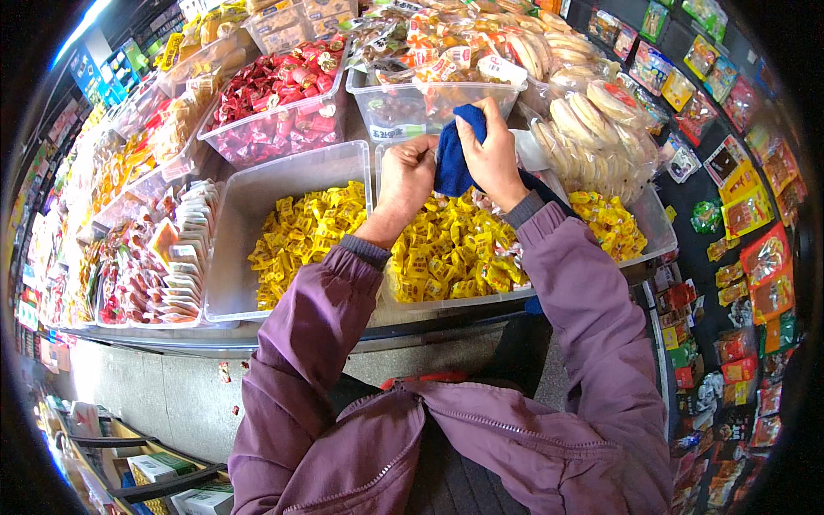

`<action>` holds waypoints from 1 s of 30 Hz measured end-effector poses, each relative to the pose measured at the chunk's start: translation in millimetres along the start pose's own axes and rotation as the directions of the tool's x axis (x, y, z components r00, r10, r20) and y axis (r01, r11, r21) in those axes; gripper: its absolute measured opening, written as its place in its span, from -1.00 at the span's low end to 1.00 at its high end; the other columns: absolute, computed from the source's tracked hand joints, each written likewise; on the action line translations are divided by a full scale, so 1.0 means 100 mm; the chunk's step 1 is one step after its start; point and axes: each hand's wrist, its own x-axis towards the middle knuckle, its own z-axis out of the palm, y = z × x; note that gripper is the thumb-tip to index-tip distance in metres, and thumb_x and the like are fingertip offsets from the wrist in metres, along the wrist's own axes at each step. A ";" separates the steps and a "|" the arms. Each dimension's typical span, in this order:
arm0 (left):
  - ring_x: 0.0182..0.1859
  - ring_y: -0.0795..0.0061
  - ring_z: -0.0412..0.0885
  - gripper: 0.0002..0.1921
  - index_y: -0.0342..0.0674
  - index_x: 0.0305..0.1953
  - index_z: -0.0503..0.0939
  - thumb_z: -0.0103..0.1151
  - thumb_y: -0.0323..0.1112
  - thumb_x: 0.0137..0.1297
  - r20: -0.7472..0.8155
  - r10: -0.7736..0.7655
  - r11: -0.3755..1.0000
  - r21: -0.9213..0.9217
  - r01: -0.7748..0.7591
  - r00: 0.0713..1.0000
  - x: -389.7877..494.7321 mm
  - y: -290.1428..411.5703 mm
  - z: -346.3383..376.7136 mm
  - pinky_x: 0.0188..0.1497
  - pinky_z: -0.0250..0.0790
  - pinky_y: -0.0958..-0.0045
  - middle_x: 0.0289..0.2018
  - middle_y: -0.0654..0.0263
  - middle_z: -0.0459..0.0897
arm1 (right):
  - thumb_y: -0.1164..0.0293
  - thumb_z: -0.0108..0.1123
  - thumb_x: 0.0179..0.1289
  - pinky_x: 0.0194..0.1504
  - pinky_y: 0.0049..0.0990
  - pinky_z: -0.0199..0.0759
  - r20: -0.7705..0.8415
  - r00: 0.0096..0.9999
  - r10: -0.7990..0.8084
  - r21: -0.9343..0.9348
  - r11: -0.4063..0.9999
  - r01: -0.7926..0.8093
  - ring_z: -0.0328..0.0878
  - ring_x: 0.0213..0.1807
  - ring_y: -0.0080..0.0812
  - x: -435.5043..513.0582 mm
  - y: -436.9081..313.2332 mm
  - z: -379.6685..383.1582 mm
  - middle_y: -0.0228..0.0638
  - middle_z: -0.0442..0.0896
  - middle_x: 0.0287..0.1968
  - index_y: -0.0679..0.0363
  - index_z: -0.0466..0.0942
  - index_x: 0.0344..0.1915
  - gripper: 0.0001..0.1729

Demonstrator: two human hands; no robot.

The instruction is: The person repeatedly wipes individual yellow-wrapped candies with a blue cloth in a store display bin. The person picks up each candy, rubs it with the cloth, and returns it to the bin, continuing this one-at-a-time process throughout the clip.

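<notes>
My right hand (492,158) grips a dark blue cloth (456,168), bunched between thumb and fingers above the far side of a clear plastic bin. My left hand (407,180) is curled closed against the cloth's left edge. Whether its fingertips hold the cloth or something behind it is hidden. Below both hands lie yellow-wrapped candies (444,251) in the clear bin (450,301). To the left, another clear bin (235,257) has similar yellow candies (315,225) heaped toward its right side. A dark blue strip (547,193) shows beneath my right forearm.
Red-wrapped candies (277,90) fill a bin behind. Bagged snacks (444,58) crowd the bin (438,106) beyond my hands, with packs of flat round pastries (592,129) at right. Packets (183,270) stand at left. Wrappers (224,372) lie on the floor.
</notes>
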 end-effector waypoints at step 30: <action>-0.16 0.08 0.64 -0.69 -0.23 -0.08 0.60 0.27 -0.39 0.11 0.474 -0.141 0.692 0.675 -0.256 0.869 -0.30 0.23 -0.24 -0.11 0.50 0.23 -0.17 0.02 0.65 | 0.34 0.36 0.17 -0.11 -0.51 0.43 0.172 0.963 0.208 0.319 0.913 -0.254 0.53 -0.16 -0.54 0.13 0.24 -0.30 -0.25 0.64 -0.21 0.46 0.50 -0.11 -0.57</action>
